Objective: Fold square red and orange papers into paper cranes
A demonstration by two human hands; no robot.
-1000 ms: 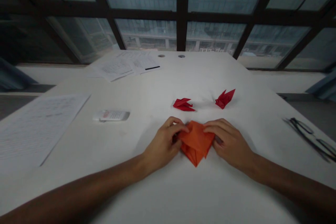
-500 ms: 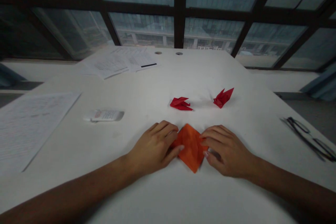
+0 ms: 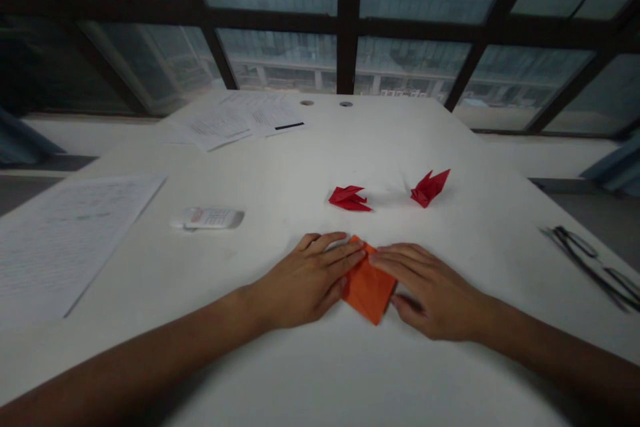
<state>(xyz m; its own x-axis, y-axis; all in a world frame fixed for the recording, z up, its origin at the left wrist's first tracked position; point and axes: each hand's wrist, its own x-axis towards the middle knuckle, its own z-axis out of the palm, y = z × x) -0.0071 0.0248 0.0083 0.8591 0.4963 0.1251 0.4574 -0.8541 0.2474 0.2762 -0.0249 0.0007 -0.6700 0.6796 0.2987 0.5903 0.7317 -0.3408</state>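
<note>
A folded square of orange origami paper (image 3: 370, 287) lies on the white table in front of me, set like a diamond with one corner toward me. My left hand (image 3: 310, 280) rests on its left side, fingers stretched flat across the upper part. From the right, my right hand (image 3: 425, 290) lays its straight fingertips on the upper right edge, its thumb by the right corner. The fingertips of both hands nearly meet near the top corner and cover part of it. Just beyond sit two folded red paper figures, one at the centre (image 3: 349, 199) and one to the right (image 3: 429, 188).
A white bottle-like item (image 3: 213, 218) lies to the left, beside a printed sheet (image 3: 75, 240). More papers (image 3: 235, 120) are spread at the far left. Black-framed glasses (image 3: 590, 260) rest near the right edge. Dark-framed windows (image 3: 347, 20) stand behind the table.
Both hands have slid inward and up over the orange paper, and their fingers now lie flatter on it. The paper's side corners are folded in or more covered. The view shifted slightly.
</note>
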